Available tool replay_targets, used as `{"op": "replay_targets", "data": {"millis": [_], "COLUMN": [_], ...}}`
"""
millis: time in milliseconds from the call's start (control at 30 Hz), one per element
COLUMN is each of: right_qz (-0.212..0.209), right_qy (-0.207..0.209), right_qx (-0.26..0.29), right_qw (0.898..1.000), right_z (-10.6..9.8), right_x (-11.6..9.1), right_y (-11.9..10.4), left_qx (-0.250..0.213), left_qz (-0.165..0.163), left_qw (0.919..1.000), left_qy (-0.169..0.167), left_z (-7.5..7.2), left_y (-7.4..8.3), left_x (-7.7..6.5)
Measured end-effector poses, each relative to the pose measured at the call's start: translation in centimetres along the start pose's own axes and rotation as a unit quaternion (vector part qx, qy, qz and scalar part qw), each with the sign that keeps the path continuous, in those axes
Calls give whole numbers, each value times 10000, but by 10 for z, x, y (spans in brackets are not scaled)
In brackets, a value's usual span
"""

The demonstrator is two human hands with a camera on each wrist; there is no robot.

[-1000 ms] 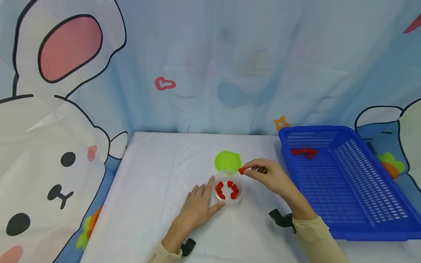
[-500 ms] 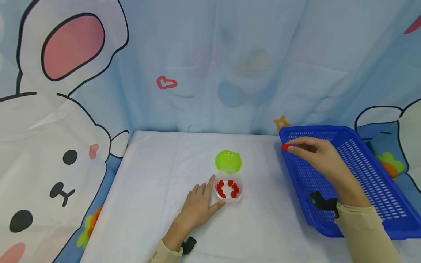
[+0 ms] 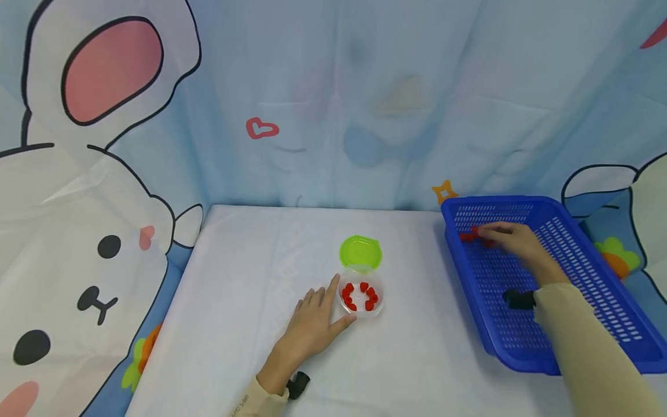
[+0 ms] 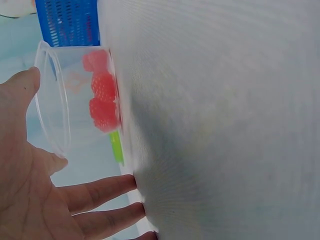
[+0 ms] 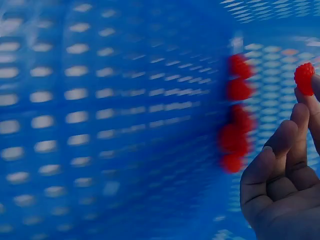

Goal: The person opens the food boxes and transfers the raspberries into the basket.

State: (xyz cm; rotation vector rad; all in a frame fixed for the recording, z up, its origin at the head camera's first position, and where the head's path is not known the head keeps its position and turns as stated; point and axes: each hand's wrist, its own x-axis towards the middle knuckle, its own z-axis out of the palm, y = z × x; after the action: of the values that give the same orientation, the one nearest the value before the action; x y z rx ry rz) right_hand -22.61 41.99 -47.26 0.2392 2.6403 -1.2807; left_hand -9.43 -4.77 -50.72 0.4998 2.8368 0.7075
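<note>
My left hand (image 3: 311, 325) lies on the table beside a small clear plastic cup (image 4: 75, 125), its thumb and index finger touching the rim and the other fingers spread on the cloth. Several red raspberries (image 4: 104, 86) sit inside the cup, on its bottom. My right hand (image 3: 513, 240) is down in the blue basket (image 3: 521, 362), at its far left corner. Between thumb and index finger it pinches a raspberry (image 5: 304, 79). More raspberries (image 5: 235, 135) lie on the basket's floor close by, partly covered by the hand in the head view.
A round green lid (image 3: 361, 252) lies just behind the cup on the white tablecloth (image 3: 260, 260). The basket's raised walls stand at the right of the table. A printed curtain (image 3: 312, 104) hangs along the back edge.
My right hand has carried the raspberry from near the cup rightward over the basket wall, then lowered in among the other raspberries. The left hand stays at the cup.
</note>
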Motion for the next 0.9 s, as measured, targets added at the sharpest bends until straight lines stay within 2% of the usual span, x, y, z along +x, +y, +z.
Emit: {"op": "replay_targets", "data": {"millis": [167,300,567,733,900], "right_qz": [210,131,365,122,-242], "right_qy": [3,-114,-183,156,397], "right_qx": [-82,-214,-282,-216,-158], "right_qw": [9997,9996,9988,9996,9988], "right_z": [4,7,12,9,5], "right_x": [10,12,14,9,-7], "right_y": [20,21,22,8,-28], "left_qx": [-27,-11,-22,5,-57], "left_qz": [-32,-68,-64,-68,-79], "left_qw": [10000,10000,10000,9999,9999], "left_qy": [-35,-39,-64,-77,-99], "left_z": [-1,-2,-2,-2,-2], "left_y": [1,1,0,0,0], "left_x": [1,1,1,1,1]}}
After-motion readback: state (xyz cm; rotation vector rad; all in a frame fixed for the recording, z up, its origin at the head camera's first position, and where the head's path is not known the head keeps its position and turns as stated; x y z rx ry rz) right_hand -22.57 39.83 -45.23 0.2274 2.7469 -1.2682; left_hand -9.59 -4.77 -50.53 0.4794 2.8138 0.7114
